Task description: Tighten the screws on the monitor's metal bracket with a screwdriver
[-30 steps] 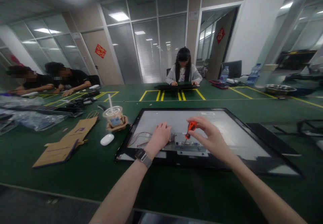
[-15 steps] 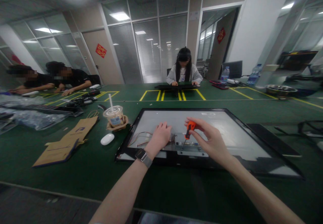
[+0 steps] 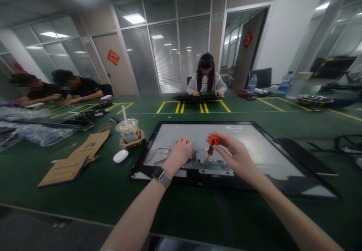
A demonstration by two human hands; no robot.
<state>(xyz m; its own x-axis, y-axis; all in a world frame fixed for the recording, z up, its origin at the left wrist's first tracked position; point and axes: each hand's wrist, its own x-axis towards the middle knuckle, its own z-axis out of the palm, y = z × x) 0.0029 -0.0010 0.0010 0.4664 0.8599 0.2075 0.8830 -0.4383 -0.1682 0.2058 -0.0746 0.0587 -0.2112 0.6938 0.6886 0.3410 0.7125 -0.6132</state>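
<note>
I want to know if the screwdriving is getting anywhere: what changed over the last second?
The right hand, gripping the screwdriver, shifted slightly left, and the orange handle went with it. The tip stays down at the metal bracket. Nothing was picked up or let go. The left hand still rests on the monitor panel. The cup and mouse have not moved.
</note>
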